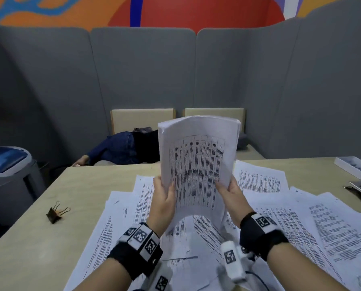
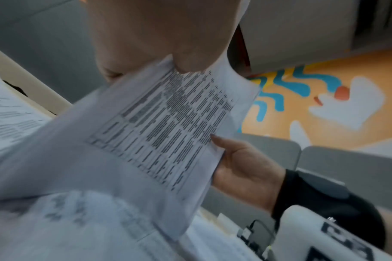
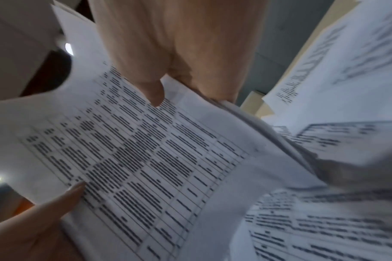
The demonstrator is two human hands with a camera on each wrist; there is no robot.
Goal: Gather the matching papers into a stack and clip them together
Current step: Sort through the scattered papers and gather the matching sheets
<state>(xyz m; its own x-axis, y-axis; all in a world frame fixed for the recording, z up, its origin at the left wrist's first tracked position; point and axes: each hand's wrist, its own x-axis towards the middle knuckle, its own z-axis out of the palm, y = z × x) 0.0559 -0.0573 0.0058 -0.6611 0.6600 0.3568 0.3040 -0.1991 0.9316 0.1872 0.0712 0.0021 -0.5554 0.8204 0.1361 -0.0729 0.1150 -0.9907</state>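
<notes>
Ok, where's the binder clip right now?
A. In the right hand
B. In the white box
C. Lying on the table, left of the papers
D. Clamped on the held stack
C: the binder clip lies on the bare table, while both hands grip the stack.

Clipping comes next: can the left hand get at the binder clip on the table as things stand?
Probably, once freed: the binder clip lies alone on bare table on the left side, but the left hand grips the paper stack.

Wood table (image 1: 87, 181), loose papers (image 1: 332, 223), binder clip (image 1: 57, 212)
</notes>
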